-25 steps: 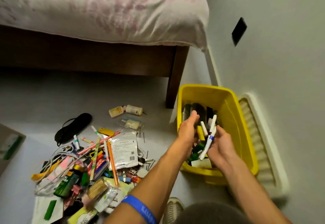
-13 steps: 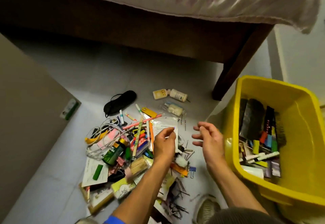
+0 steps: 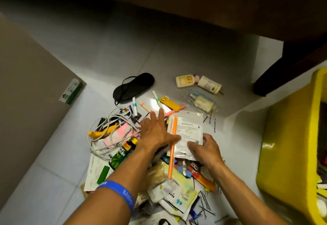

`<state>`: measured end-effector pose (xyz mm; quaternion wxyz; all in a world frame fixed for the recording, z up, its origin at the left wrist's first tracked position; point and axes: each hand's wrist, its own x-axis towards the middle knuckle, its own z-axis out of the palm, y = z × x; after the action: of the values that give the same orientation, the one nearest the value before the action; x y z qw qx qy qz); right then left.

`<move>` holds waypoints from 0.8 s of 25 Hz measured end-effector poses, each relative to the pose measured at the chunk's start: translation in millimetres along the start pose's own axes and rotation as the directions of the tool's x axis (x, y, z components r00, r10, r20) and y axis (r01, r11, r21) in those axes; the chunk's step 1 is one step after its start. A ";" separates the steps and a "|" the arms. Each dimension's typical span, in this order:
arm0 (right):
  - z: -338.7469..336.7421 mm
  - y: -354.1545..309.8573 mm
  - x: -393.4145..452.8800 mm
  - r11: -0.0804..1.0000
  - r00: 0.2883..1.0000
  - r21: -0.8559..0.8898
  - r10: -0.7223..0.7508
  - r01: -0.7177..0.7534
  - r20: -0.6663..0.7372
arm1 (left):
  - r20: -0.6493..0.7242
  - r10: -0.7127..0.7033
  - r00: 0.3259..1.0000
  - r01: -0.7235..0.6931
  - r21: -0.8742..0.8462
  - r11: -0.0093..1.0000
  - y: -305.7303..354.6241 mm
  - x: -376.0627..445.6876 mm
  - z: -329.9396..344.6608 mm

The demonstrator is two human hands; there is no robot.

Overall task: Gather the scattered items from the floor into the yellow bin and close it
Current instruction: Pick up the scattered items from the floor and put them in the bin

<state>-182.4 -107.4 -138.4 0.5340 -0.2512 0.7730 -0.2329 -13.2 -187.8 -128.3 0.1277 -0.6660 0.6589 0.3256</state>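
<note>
Yellow bin [image 3: 290, 145] stands at the right edge, well right of the floor pile. White pouch [image 3: 187, 134] lies atop the pile, long axis near-to-far, between both hands. Right hand [image 3: 205, 149] pinches its near right corner; left hand [image 3: 155, 133], fingers spread flat, presses just left.

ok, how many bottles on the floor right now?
3. A yellow bottle and a white bottle lie cap to cap, apart from the pile near the bed leg. A green bottle lies in the pile beside the left hand. More may be buried.
</note>
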 end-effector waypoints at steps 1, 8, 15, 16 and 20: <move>3.4 2.2 -1.5 1.000 1.000 0.001 -0.011 0.011 0.003 | 0.011 0.007 1.000 -0.007 -0.008 1.000 3.2 -0.6 2.9; 10.3 7.7 -16.9 0.951 0.986 0.306 -0.014 -0.038 0.168 | -0.034 0.117 0.993 -0.121 -0.160 0.980 13.9 -28.9 10.4; -11.4 3.3 -40.3 0.853 0.966 0.517 -0.068 -0.074 0.251 | -0.210 0.071 0.975 -0.189 -0.620 0.761 26.9 -62.3 -14.7; -19.3 1.4 -45.8 0.843 0.963 0.534 -0.084 -0.069 0.257 | -0.219 0.064 0.974 -0.197 -0.667 0.719 24.9 -65.5 -22.0; -53.1 -10.2 -78.5 0.840 0.952 0.542 -0.157 -0.010 0.261 | -0.275 0.014 0.961 -0.229 -0.771 0.594 22.2 -89.7 -47.6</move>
<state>-207.2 -60.3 -59.3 0.6827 -0.1534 0.5776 -0.4204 -14.7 -147.3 -32.6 -0.2856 -0.6399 0.4990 0.5098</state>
